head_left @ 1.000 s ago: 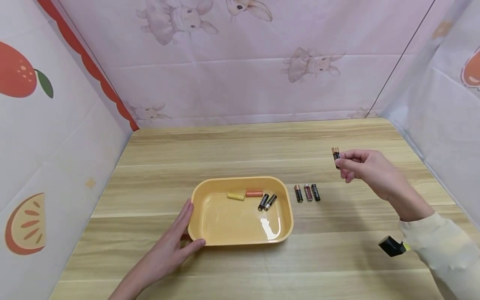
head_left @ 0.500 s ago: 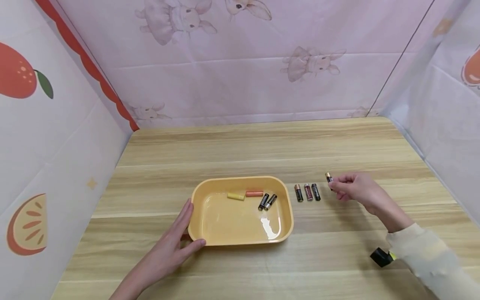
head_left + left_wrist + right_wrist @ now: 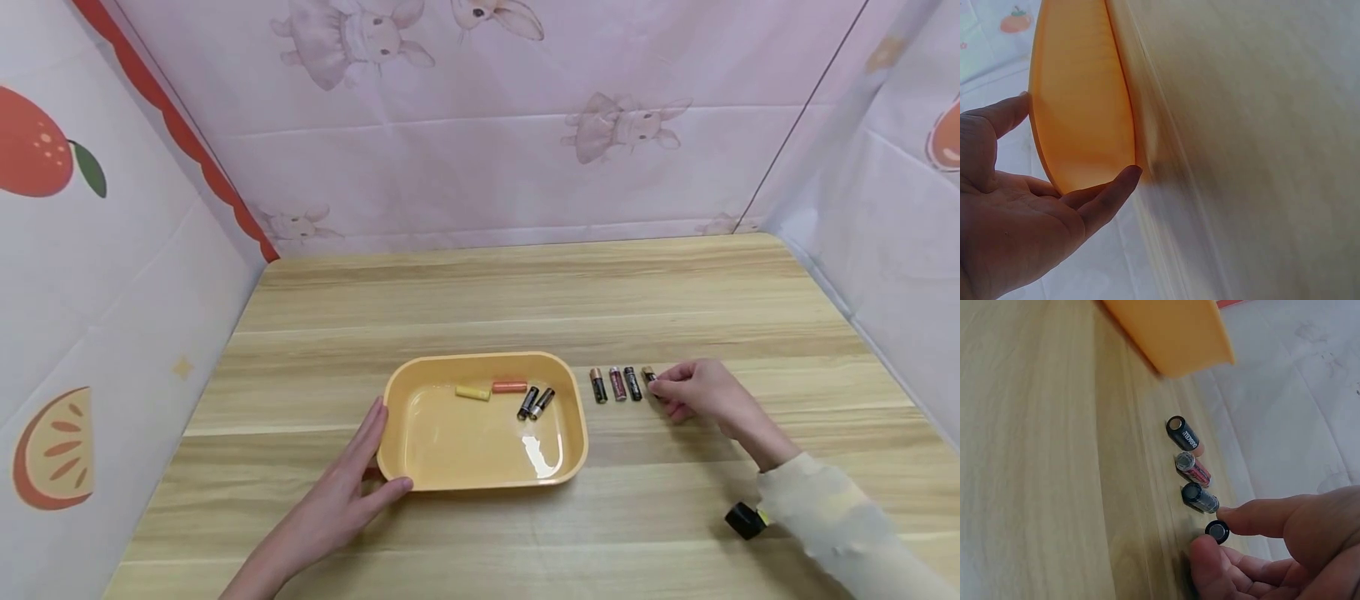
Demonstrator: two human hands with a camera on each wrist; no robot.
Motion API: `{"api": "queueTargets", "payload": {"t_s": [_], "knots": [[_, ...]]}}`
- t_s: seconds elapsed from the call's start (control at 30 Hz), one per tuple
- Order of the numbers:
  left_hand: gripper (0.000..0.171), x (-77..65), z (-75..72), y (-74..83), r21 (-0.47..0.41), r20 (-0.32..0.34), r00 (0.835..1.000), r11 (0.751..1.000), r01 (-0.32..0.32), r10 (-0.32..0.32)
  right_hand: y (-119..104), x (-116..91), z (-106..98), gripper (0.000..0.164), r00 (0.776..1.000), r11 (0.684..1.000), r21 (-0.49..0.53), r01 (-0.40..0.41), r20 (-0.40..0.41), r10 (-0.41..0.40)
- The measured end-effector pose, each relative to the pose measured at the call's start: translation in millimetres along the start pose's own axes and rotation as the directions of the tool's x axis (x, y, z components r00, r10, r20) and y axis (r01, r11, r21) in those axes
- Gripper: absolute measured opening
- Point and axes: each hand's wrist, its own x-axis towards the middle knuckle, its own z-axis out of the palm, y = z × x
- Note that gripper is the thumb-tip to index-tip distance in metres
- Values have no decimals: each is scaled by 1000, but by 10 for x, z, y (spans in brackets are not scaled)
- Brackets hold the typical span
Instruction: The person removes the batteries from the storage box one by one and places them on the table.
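My right hand (image 3: 708,393) pinches an AA battery (image 3: 1217,531) between thumb and fingertips, low over the table, at the right end of a row. Beside it lie a black battery (image 3: 633,384), a dark red battery (image 3: 617,384) and a black battery with a copper top (image 3: 597,386). My left hand (image 3: 341,487) rests against the left end of a yellow-orange tray (image 3: 457,454), thumb at its near corner and fingers fairly straight along its side. Inside the tray are a yellow battery (image 3: 472,392), an orange battery (image 3: 509,387) and two black batteries (image 3: 534,403).
The wood-grain table (image 3: 450,300) carries everything. Behind it hangs a pink rabbit-print cloth (image 3: 487,183), with white fruit-print sheets (image 3: 150,275) at the sides. A black device (image 3: 746,522) is at the right sleeve (image 3: 825,508).
My right hand has come down and slightly left with the battery, from above the table to the right end of the row. The left hand and the tray have stayed put.
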Motion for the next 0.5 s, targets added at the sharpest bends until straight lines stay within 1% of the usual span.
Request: {"api": "queueTargets", "payload": {"t_s": [0.37,0.5], "knots": [[95,2,10,-10,7,-5,1000,1000,0,0,-35,-26,72,25,997,991,-133,14,-72,-23],[95,3,10,-12,5,-5,1000,1000,-1,1,-44,-32,89,25,996,987,-160,13,-85,-27]]}}
